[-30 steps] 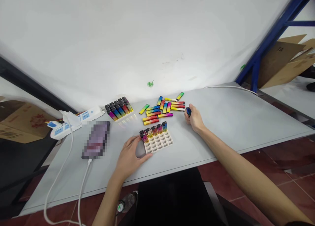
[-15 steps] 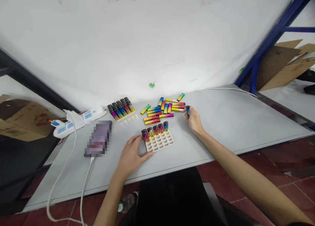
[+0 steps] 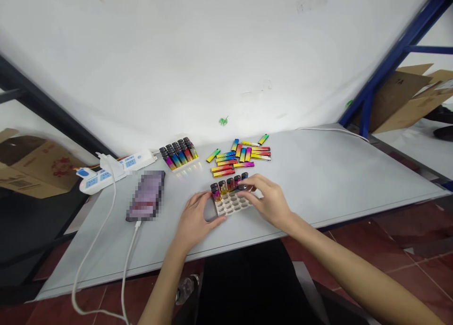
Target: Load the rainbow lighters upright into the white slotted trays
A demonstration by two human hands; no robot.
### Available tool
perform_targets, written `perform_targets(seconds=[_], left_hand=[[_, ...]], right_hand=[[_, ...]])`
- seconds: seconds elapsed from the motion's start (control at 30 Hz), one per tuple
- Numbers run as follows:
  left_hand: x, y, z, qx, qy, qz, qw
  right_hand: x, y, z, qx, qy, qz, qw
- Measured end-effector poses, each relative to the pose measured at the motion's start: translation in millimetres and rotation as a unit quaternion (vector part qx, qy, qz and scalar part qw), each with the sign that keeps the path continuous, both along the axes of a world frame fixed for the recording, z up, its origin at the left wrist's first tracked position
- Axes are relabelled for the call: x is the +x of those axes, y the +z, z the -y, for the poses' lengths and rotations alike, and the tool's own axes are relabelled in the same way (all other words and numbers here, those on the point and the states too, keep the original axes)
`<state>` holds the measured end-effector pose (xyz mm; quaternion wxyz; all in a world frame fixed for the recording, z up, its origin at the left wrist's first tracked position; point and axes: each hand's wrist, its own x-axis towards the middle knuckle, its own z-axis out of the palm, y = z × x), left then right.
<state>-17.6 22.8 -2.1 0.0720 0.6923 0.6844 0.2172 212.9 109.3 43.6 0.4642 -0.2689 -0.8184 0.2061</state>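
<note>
A white slotted tray (image 3: pixel 230 204) lies on the grey table (image 3: pixel 336 174), with several rainbow lighters standing in its far row (image 3: pixel 226 185). My left hand (image 3: pixel 194 218) rests against the tray's left side, fingers on its edge. My right hand (image 3: pixel 266 198) hovers over the tray's right part, pinching a dark-capped lighter (image 3: pixel 245 187) at the slots. Behind the tray lies a loose pile of rainbow lighters (image 3: pixel 242 155).
A second tray full of lighters (image 3: pixel 179 152) stands at the back left. A phone (image 3: pixel 146 202) on a white cable and a white power strip (image 3: pixel 113 169) lie to the left. Cardboard boxes (image 3: pixel 410 96) and a blue rack post (image 3: pixel 389 60) stand right.
My right hand has come back from the loose pile with one lighter and now sits over the tray. My left hand has stayed at the tray's side.
</note>
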Motion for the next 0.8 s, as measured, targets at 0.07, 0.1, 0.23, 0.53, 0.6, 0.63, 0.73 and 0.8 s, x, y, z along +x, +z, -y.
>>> perform_targets(seconds=[0.07, 0.1, 0.23, 0.53, 0.6, 0.63, 0.73, 0.8], left_hand=[[0.1, -0.7, 0.5, 0.003, 0.001, 0.001, 1.0], [0.1, -1.1, 0.7, 0.004, 0.002, 0.002, 1.0], [-0.3, -2.0, 0.7, 0.013, 0.0, 0.008, 1.0], [-0.5, -2.0, 1.1, 0.011, -0.002, 0.009, 1.0], [-0.6, -1.8, 1.7, 0.014, -0.004, 0.011, 1.0], [-0.6, -1.7, 1.9, 0.016, -0.004, 0.011, 1.0], [-0.6, -1.6, 2.1, 0.017, -0.003, 0.012, 1.0], [-0.9, -1.9, 2.1, 0.012, -0.002, 0.01, 1.0]], right_hand=[[-10.4, -10.0, 3.7, 0.024, 0.004, 0.038, 0.999], [-14.8, -15.3, 4.1, 0.029, 0.001, 0.055, 0.998], [-25.9, -26.7, 2.6, 0.01, -0.015, 0.107, 0.994], [-35.5, -19.7, 2.1, -0.038, -0.114, 0.194, 0.974], [-33.9, -18.3, 2.0, -0.048, -0.126, 0.176, 0.975], [-31.7, -16.3, 0.9, -0.042, -0.131, 0.164, 0.977], [-20.4, -5.0, -14.2, -0.009, -0.158, 0.129, 0.979], [-10.3, 2.8, -39.2, -0.009, -0.197, 0.117, 0.973]])
